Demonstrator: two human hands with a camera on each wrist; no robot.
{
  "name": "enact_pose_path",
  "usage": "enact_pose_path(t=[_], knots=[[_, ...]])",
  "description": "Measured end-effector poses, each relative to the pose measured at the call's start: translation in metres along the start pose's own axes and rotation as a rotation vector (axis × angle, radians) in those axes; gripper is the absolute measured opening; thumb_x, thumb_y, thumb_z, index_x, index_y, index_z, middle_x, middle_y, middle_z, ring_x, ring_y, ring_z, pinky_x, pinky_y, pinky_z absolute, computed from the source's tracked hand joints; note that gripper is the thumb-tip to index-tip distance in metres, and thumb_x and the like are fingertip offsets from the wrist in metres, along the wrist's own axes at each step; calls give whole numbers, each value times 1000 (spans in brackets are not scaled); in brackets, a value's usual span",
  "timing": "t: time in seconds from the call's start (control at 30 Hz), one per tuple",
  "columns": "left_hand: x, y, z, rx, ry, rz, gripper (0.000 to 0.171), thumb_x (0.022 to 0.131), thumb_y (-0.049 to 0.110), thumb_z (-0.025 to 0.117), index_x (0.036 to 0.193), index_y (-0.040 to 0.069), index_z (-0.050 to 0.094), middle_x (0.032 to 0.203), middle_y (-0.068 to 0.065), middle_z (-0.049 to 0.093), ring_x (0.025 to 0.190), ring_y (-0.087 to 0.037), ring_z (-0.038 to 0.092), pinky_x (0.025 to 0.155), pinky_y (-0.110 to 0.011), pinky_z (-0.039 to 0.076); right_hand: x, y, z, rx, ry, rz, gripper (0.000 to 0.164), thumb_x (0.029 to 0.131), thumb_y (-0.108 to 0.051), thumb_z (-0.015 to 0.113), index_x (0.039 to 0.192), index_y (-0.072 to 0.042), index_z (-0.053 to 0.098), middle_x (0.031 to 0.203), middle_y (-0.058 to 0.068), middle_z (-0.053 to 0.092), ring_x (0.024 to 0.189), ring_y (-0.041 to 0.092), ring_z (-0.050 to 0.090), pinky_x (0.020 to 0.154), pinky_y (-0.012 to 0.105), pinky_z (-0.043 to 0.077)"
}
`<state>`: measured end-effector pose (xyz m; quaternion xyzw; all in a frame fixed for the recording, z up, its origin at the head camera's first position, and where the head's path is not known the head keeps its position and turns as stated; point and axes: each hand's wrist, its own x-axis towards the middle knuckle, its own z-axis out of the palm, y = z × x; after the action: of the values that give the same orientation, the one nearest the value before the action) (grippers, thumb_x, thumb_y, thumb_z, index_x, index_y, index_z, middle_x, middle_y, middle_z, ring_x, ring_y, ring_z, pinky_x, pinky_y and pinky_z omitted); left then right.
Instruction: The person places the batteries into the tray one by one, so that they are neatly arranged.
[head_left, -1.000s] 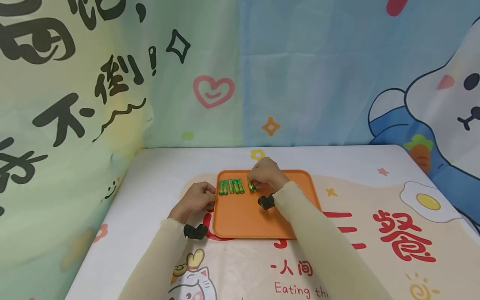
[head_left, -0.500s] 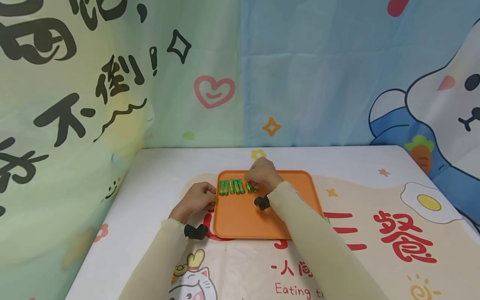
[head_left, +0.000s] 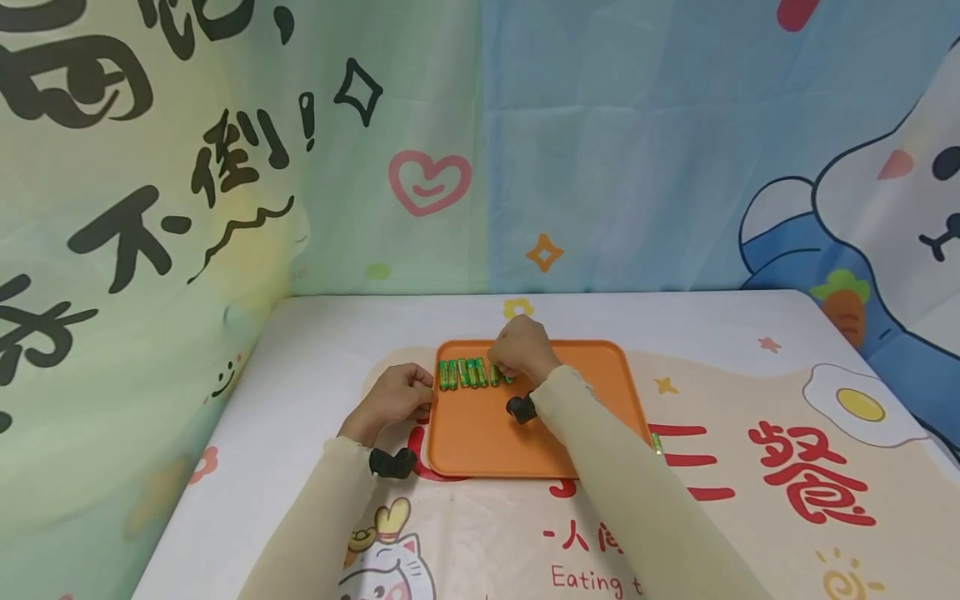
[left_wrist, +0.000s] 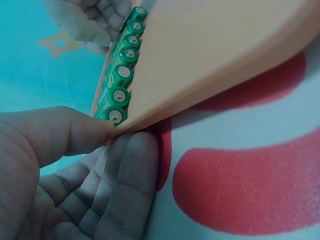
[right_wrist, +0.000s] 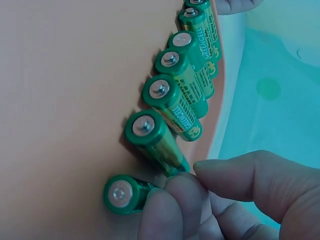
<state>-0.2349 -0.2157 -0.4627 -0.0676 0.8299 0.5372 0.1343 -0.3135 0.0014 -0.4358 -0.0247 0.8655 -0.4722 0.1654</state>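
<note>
Several green AA batteries (head_left: 462, 373) lie side by side along the far left part of an orange tray (head_left: 487, 437). My left hand (head_left: 396, 395) pinches the tray's left rim between thumb and fingers, beside the row's first battery (left_wrist: 115, 116). At the row's right end, my right hand (head_left: 522, 348) pinches the far end of a battery (right_wrist: 157, 142) standing slightly apart from its neighbours. Another battery (right_wrist: 120, 195) lies at an angle by the same hand's fingers, which partly cover it; whether they hold it too is unclear.
Beyond the tray's right side, a green item (head_left: 657, 443) on the table is mostly hidden by the right sleeve (head_left: 637, 475). A printed cloth (head_left: 750, 392) covers the table. Printed curtains (head_left: 600, 167) hang behind and to the left.
My right hand has shifted slightly left with the battery, which now stands straighter and closer to the row. The left hand keeps its place on the rim.
</note>
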Motion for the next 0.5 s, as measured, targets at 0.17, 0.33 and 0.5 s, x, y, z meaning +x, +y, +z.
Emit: enact_pose_path(t=[0.17,0.33,0.5], knots=[[0,1,0,-2,2,2,17,93,0,62,109,-6,62,89,-13,66,68,-18,66,67,-32,62,-1,1,-1,12,4,9,38,76,10,56,47,-14,46,48,5,46,46,19,42,50,34,42],[0,0,0,6,3,1,17,94,1,62,109,-6,62,89,-13,66,69,-18,66,67,-32,62,-2,1,-3,26,-3,26,36,79,7,60,49,-12,52,53,9,53,49,20,47,53,36,46],[0,0,0,10,4,-3,17,94,1,62,109,-5,62,89,-13,66,69,-18,65,67,-31,62,-6,1,-8,45,-14,17,32,83,4,62,54,-7,57,56,12,57,51,21,50,57,38,51]])
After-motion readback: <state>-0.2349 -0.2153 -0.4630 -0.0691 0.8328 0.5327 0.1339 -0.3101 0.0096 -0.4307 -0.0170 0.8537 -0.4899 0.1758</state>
